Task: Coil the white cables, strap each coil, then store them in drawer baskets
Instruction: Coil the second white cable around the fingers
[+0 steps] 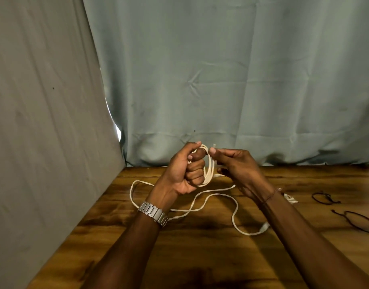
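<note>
Over the wooden counter (200,257), in front of the hanging grey curtain (221,80), the coiling is only partly done. A few loops of the white cable (208,170) are gathered in the left hand (185,170), whose fingers are curled tight around them in a fist, thumb on top. The rest of that cable trails loose across the counter (233,213) in slack bends, ending in a plug near the right forearm. The right hand (235,163) is raised just beside the coil, thumb and forefinger pinching the cable near its top to lead on the next loop, I'd judge. Both forearms reach forward, wrists lifted off the wood. Two dark thin straps (325,198) lie unused on the right, near what looks like another white cable (291,198), mostly hidden behind the right wrist. No strapping yet, and no drawer or basket is in sight.
</note>
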{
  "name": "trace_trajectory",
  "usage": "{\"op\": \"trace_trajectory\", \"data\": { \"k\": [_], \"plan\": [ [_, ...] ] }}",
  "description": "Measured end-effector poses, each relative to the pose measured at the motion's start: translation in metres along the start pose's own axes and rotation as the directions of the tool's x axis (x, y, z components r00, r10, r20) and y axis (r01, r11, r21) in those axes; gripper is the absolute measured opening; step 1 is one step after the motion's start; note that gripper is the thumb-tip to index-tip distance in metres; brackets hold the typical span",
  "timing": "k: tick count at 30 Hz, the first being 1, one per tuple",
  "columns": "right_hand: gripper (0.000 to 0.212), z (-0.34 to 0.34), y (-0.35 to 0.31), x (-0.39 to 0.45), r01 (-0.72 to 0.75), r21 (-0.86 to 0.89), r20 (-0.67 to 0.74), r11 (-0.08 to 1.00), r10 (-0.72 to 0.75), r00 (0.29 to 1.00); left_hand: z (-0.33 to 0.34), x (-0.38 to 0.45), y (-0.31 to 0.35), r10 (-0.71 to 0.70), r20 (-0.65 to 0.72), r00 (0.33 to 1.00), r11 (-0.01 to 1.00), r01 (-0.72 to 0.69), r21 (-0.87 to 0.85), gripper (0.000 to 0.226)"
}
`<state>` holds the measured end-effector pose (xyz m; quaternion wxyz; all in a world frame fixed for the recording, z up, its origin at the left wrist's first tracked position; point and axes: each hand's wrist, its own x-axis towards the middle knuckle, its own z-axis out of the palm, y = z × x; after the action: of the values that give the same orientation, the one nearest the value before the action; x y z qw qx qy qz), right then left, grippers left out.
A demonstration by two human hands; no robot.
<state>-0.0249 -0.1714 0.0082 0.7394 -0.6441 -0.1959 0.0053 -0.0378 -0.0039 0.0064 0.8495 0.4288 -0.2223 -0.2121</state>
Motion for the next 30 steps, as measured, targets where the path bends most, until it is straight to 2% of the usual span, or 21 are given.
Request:
{"op": "trace_trajectory", "data": {
  "k": [4,6,8,9,11,13,14,18,23,27,30],
  "plan": [
    [0.026,0.022,0.007,-0.014,0.028,0.102,-0.052,0.994,-0.023,0.998,-0.003,0.001,-0.005,-0.003,0.115,0.993,0.999,0.009,-0.05,0.042],
    [0.034,0.027,0.016,-0.019,0.123,-0.069,-0.073,0.99,-0.128,0.989,-0.005,0.001,-0.008,-0.001,0.148,0.989,0.999,0.006,-0.033,0.041],
    [0.039,0.029,0.024,-0.025,0.229,-0.259,-0.007,0.939,-0.238,0.971,-0.007,0.0,-0.011,-0.01,0.163,0.987,1.0,0.011,-0.005,0.042],
    [0.038,0.028,0.025,-0.028,0.248,-0.285,0.034,0.926,-0.249,0.968,-0.009,-0.001,-0.013,-0.012,0.177,0.984,1.0,0.014,-0.012,0.042],
    [0.032,0.022,0.024,-0.029,0.243,-0.32,0.126,0.916,-0.213,0.969,-0.013,-0.003,-0.017,-0.006,0.199,0.98,0.999,0.016,-0.05,0.041],
    [0.041,0.016,0.023,-0.03,0.25,-0.376,0.242,0.892,-0.166,0.956,-0.016,-0.005,-0.018,-0.009,0.205,0.979,0.999,0.019,-0.05,0.04],
    [0.047,0.014,0.023,-0.031,0.252,-0.394,0.255,0.884,-0.158,0.954,-0.017,-0.006,-0.02,-0.016,0.208,0.978,0.999,0.025,-0.039,0.041],
    [0.039,0.017,0.024,-0.033,0.272,-0.485,0.103,0.831,-0.255,0.961,-0.018,-0.006,-0.028,-0.065,0.236,0.97,0.998,0.064,0.01,0.043],
    [0.034,0.015,0.018,-0.037,0.303,-0.61,0.09,0.733,-0.315,0.945,-0.019,-0.004,-0.035,-0.071,0.249,0.966,0.997,0.062,0.044,0.046],
    [0.036,0.021,0.023,-0.039,0.354,-0.761,0.09,0.544,-0.452,0.888,-0.016,0.001,-0.035,-0.007,0.185,0.983,0.995,-0.012,0.101,0.048],
    [0.036,0.022,0.026,-0.037,0.367,-0.769,0.108,0.524,-0.46,0.882,-0.013,0.003,-0.036,0.087,0.053,0.995,0.99,-0.093,0.106,0.051]
  ]
}}
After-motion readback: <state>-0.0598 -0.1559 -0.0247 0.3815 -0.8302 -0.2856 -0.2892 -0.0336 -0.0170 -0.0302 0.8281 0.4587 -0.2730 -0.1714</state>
